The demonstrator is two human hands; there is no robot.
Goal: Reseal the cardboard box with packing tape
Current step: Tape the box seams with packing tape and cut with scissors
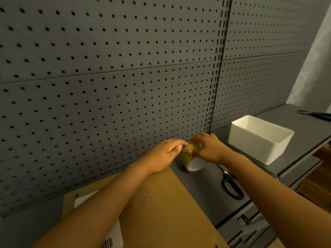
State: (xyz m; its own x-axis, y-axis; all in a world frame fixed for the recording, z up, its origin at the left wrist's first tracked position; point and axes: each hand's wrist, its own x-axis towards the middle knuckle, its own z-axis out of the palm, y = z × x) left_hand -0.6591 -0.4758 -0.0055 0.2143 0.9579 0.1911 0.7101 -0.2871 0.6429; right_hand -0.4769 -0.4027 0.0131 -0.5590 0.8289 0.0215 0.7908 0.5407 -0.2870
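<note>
- The roll of tape (188,159) was held above the grey counter (200,190), just past the far edge of the cardboard box (166,203), its white core facing the camera.
- The right hand (207,149) was closed around the top of the roll; the left hand (166,154) pinched at the roll's outer face with fingertips bent, apparently seeking the loose end.
- Judgement: the step was freeing the tape end. It would go best with the roll kept steady in the right hand while a left fingernail lifted the edge squarely, to avoid splitting the strip.
- The scissors (231,185) lay near on the counter, beside a white bin (258,140), ready for cutting.
</note>
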